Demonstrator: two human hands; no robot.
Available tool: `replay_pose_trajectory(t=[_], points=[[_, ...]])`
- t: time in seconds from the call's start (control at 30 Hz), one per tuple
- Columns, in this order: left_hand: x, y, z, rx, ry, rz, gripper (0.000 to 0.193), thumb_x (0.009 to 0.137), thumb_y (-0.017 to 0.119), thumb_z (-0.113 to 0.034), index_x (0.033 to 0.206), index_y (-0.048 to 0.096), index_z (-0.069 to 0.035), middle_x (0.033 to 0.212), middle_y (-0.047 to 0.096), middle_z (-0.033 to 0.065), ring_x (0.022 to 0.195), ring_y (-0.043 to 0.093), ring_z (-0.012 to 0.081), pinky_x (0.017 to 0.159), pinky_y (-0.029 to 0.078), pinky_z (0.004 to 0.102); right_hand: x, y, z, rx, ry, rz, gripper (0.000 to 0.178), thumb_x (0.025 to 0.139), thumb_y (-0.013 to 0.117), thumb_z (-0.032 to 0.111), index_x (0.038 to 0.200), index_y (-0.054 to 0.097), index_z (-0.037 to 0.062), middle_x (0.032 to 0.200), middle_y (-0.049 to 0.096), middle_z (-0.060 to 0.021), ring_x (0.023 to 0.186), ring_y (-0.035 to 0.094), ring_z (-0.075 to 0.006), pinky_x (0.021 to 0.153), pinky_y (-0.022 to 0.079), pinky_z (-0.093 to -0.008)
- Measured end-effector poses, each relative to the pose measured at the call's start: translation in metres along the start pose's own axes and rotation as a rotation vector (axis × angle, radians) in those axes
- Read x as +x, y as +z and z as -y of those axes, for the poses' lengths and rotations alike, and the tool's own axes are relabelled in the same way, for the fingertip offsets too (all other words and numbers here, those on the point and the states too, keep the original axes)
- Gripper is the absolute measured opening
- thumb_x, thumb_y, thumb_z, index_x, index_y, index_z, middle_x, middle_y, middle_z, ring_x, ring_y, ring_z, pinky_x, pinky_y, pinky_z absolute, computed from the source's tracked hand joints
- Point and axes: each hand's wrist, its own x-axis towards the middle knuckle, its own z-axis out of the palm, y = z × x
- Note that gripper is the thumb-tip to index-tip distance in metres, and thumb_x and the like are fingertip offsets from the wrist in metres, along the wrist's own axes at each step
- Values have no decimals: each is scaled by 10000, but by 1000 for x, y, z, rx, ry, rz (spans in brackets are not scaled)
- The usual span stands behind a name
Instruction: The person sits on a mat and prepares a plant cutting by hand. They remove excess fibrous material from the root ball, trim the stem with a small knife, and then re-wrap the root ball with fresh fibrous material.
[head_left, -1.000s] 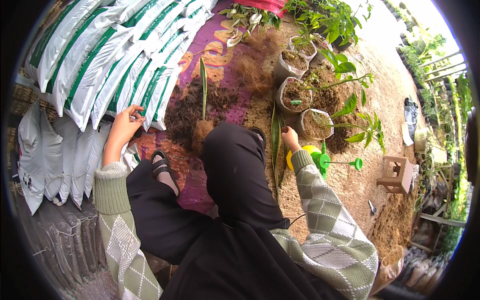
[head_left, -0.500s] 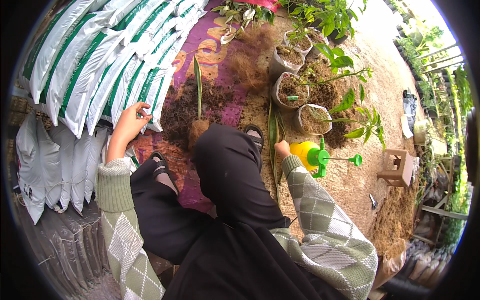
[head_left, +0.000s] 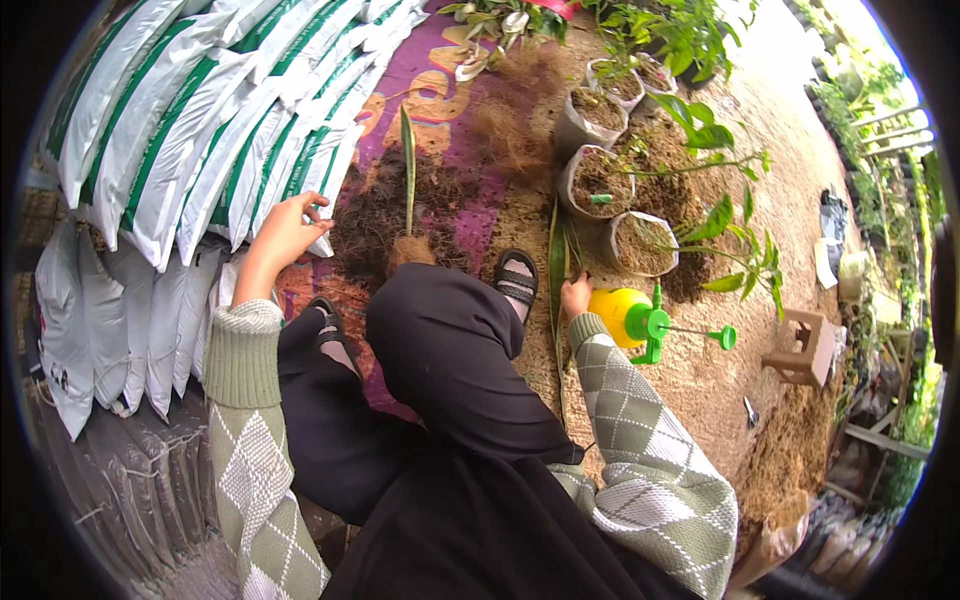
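My left hand (head_left: 287, 235) is raised beside the white bags with green bands (head_left: 225, 150), empty, its fingers loosely bent and apart. My right hand (head_left: 576, 296) is low at the ground, fingers curled and partly hidden, beside long green strap-like leaves (head_left: 557, 290). What it grips, if anything, does not show. Just right of it lies a yellow pump sprayer (head_left: 618, 312) with a green head. Ahead of my knee, a single upright striped leaf (head_left: 408, 165) rises from a brown fibrous root clump (head_left: 408, 250), partly hidden by the knee, on dark loose soil (head_left: 365, 215).
White grow bags with soil (head_left: 588, 182) and leafy plants stand ahead on the right. Dry brown fibre (head_left: 515, 115) lies on the purple printed sheet (head_left: 480, 200). A brown plastic stool (head_left: 800, 348) and small scissors (head_left: 750, 411) are farther right.
My left hand has shifted slightly right, toward the soil. My knee has moved left and lower, so more of the right sandal shows. The right hand remains beside the leaves and sprayer.
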Motion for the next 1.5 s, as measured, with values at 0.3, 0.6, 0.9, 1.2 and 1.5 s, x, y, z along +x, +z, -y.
replay_pose_trajectory(t=[0.3, 0.6, 0.9, 1.2, 1.5], points=[[3, 3, 5, 66, -26, 19, 385, 779, 745, -197, 1115, 638, -42, 885, 662, 107, 773, 626, 234, 720, 483, 349, 61, -19, 17, -153, -57, 128, 616, 817, 589, 271, 1305, 460, -83, 1268, 510, -339, 1256, 418, -468, 1044, 385, -437], [8, 4, 3, 69, -34, 37, 388, 788, 737, -212, 1123, 634, -45, 898, 665, 106, 774, 627, 234, 719, 483, 346, 60, -21, 6, -307, 75, 104, 535, 775, 615, 178, 1211, 499, -109, 1237, 507, -341, 1129, 526, -448, 979, 428, -459], [8, 4, -8, 63, -3, 53, 396, 798, 724, -215, 1134, 630, -27, 938, 671, 134, 799, 639, 257, 746, 494, 360, 4, -41, 63, 198, -123, -387, 453, 779, 613, 68, 1218, 515, 20, 1195, 500, -220, 1044, 522, -424, 921, 433, -466], [2, 1, -12, 89, -31, 34, 390, 799, 728, -226, 1128, 636, -40, 946, 673, 128, 801, 651, 257, 748, 501, 368, 55, -113, 144, -550, -614, -476, 311, 802, 601, 157, 1105, 652, 202, 1292, 497, -145, 1185, 460, -320, 922, 385, -490], [-16, -3, -9, 91, -11, -31, 385, 778, 744, -224, 1103, 649, -40, 906, 668, 142, 834, 655, 296, 758, 500, 374, 68, -110, 127, -695, -743, -413, 274, 853, 528, 137, 1089, 649, 208, 1275, 520, -86, 1177, 476, -270, 928, 386, -501]])
